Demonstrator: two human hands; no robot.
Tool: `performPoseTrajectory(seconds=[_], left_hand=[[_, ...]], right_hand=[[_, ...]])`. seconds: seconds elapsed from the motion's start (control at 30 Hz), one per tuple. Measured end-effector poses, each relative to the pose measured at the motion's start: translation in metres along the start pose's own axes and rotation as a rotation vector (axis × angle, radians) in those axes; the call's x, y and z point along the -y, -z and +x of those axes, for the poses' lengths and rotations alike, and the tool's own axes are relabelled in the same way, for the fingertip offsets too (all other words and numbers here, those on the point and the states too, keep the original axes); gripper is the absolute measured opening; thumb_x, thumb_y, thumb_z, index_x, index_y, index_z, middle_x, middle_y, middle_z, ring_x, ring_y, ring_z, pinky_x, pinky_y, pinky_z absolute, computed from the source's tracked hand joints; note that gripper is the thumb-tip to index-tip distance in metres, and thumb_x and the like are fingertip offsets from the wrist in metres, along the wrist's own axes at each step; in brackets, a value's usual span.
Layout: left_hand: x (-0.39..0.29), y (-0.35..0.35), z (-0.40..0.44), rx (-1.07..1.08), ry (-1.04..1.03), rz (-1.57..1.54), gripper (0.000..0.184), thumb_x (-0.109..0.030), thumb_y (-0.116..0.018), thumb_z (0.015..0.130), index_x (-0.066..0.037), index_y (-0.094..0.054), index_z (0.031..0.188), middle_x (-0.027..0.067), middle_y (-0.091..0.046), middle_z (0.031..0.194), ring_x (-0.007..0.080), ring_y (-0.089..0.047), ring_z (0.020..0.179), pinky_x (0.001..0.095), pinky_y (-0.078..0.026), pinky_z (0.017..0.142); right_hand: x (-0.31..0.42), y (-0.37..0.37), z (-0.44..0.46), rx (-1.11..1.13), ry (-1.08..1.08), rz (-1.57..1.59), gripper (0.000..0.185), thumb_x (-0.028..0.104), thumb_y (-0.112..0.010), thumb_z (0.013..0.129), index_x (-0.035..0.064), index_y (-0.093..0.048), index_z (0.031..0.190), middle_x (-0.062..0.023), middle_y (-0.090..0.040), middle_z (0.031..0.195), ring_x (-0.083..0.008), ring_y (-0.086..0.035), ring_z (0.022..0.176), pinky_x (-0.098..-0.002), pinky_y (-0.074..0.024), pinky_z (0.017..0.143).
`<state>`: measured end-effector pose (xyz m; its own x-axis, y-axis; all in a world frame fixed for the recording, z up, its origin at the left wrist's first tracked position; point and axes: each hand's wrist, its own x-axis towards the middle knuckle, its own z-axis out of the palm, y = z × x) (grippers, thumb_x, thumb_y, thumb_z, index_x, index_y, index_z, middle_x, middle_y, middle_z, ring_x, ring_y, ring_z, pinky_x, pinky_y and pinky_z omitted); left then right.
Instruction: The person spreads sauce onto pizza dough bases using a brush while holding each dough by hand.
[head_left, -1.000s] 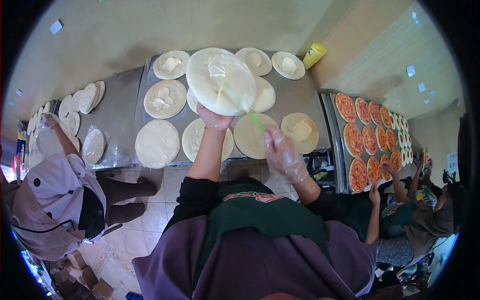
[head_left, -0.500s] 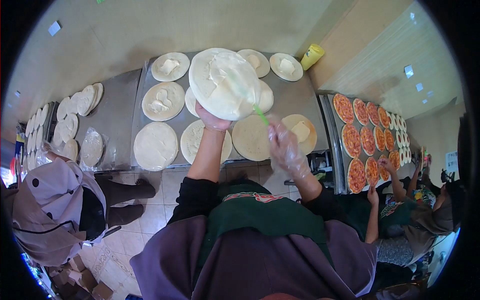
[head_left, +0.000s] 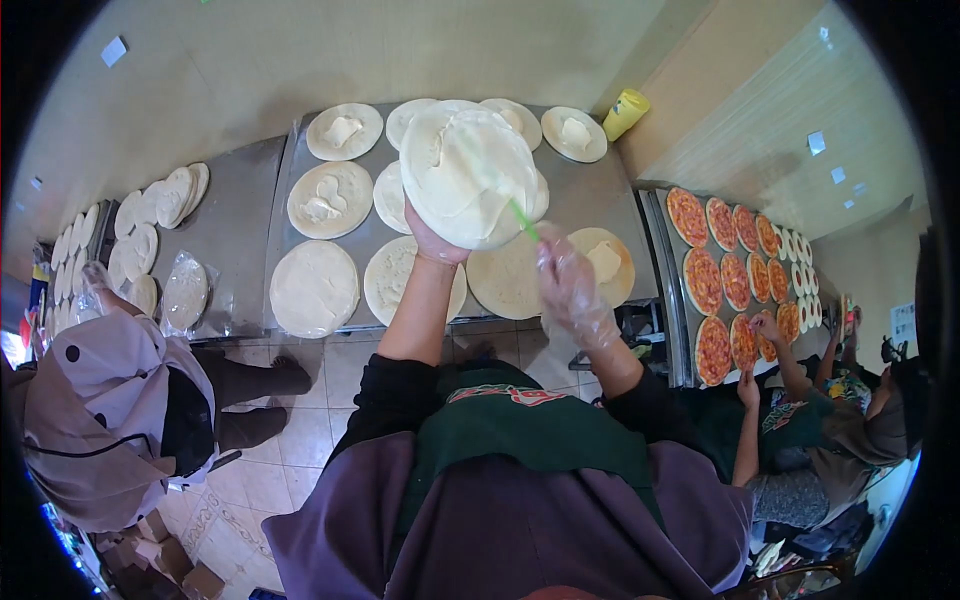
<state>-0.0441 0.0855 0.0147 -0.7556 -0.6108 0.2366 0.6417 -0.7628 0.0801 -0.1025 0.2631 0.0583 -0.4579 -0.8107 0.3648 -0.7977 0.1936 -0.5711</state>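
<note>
My left hand [head_left: 435, 236] holds up a round dough base [head_left: 465, 170] from below, its fingers mostly hidden under it. White cream covers much of the base's upper face. Wrapped in a clear plastic glove, my right hand [head_left: 568, 280] grips a spatula with a green handle [head_left: 524, 218]; its blurred blade lies over the cream. Beneath and around the raised base, more dough rounds rest on the metal table [head_left: 600, 170]. Some carry a dollop of cream, such as the round at the left [head_left: 328, 198]; the front-left one [head_left: 314, 288] is spread over.
A yellow container [head_left: 626, 114] stands at the table's back right corner. Sauced, topped rounds [head_left: 703, 280] fill a table on the right, where co-workers' hands reach in. At the left, a co-worker [head_left: 110, 400] stands by plain rounds and a plastic-wrapped stack [head_left: 186, 293].
The raised base has shifted right with my left hand. My right hand has moved slightly right with the spatula, and the cream is more widely spread. The left co-worker's arm has drawn back.
</note>
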Motion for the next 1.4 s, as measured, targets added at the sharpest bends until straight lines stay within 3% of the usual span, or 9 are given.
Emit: performPoseTrajectory(seconds=[0.13,0.23,0.33,0.63,0.7,0.8,1.07,1.27,1.4], left_hand=[[0.001,0.004,-0.005,0.164,0.075,-0.195,0.065,-0.054,-0.031,0.090,-0.012,-0.033,0.139,0.0107,-0.041,0.138,0.0321,-0.042,0.124,0.0483,-0.035,0.104],[0.001,0.004,-0.008,-0.142,-0.060,0.321,0.067,-0.056,-0.030,0.090,-0.011,-0.032,0.139,0.0111,-0.040,0.139,0.0324,-0.042,0.124,0.0484,-0.035,0.104],[-0.007,0.022,-0.013,0.176,0.084,-0.044,0.060,-0.049,-0.029,0.092,-0.012,-0.033,0.139,0.0116,-0.042,0.137,0.0310,-0.043,0.124,0.0473,-0.035,0.103],[-0.010,0.015,-0.018,-0.167,0.084,0.275,0.064,-0.053,-0.030,0.091,-0.010,-0.034,0.139,0.0142,-0.041,0.138,0.0332,-0.043,0.123,0.0495,-0.036,0.102],[-0.017,0.027,-0.020,0.350,0.198,-0.105,0.062,-0.051,-0.031,0.091,-0.010,-0.035,0.138,0.0141,-0.043,0.137,0.0319,-0.043,0.124,0.0491,-0.037,0.101],[-0.026,0.030,-0.018,0.065,0.133,-0.036,0.062,-0.049,-0.032,0.091,-0.009,-0.035,0.138,0.0147,-0.043,0.137,0.0324,-0.044,0.124,0.0498,-0.037,0.101],[-0.036,0.038,-0.011,0.187,0.321,-0.118,0.060,-0.047,-0.033,0.091,-0.006,-0.039,0.135,0.0164,-0.046,0.133,0.0340,-0.049,0.118,0.0471,-0.040,0.099],[-0.044,0.016,-0.002,-0.047,0.067,0.185,0.057,-0.043,-0.036,0.091,-0.005,-0.040,0.134,0.0167,-0.048,0.131,0.0345,-0.048,0.118,0.0475,-0.041,0.099],[-0.052,0.014,0.000,0.083,0.122,-0.044,0.058,-0.042,-0.033,0.093,-0.005,-0.034,0.137,0.0167,-0.040,0.138,0.0359,-0.042,0.124,0.0507,-0.037,0.102]], right_hand=[[-0.012,-0.015,0.001,-0.073,-0.045,-0.015,0.017,0.007,-0.050,0.088,0.0033,-0.053,0.104,-0.0207,-0.058,0.077,-0.0388,-0.058,0.068,-0.0426,-0.0467,0.057],[0.004,-0.023,-0.013,-0.057,0.199,0.044,0.018,0.001,-0.052,0.087,0.0008,-0.054,0.104,-0.0226,-0.058,0.080,-0.0386,-0.059,0.070,-0.0418,-0.0462,0.059],[0.015,-0.024,-0.020,0.005,0.322,0.111,0.018,0.001,-0.052,0.086,-0.0007,-0.053,0.104,-0.0221,-0.058,0.082,-0.0379,-0.059,0.070,-0.0408,-0.0462,0.060],[0.022,-0.016,-0.005,0.023,0.231,-0.101,0.018,-0.001,-0.052,0.084,-0.0022,-0.053,0.103,-0.0192,-0.059,0.081,-0.0359,-0.059,0.068,-0.0403,-0.0466,0.059],[0.022,-0.012,-0.017,0.152,0.246,-0.132,0.019,0.000,-0.053,0.084,-0.0020,-0.053,0.103,-0.0192,-0.059,0.082,-0.0353,-0.059,0.068,-0.0398,-0.0471,0.059],[0.011,-0.017,-0.023,0.164,0.349,-0.061,0.020,0.004,-0.055,0.085,0.0017,-0.053,0.105,-0.0193,-0.060,0.082,-0.0357,-0.060,0.067,-0.0416,-0.0483,0.058],[0.004,0.001,0.009,-0.031,0.371,-0.160,0.023,0.004,-0.057,0.084,0.0020,-0.054,0.106,-0.0170,-0.060,0.084,-0.0348,-0.061,0.069,-0.0415,-0.0489,0.060],[0.001,0.015,-0.017,0.439,0.331,-0.286,0.025,0.004,-0.056,0.084,0.0059,-0.055,0.109,-0.0157,-0.061,0.083,-0.0335,-0.062,0.068,-0.0400,-0.0491,0.059],[-0.008,0.017,-0.013,0.135,0.359,0.026,0.020,0.003,-0.055,0.085,0.0043,-0.056,0.105,-0.0172,-0.061,0.081,-0.0349,-0.060,0.066,-0.0382,-0.0481,0.058]])
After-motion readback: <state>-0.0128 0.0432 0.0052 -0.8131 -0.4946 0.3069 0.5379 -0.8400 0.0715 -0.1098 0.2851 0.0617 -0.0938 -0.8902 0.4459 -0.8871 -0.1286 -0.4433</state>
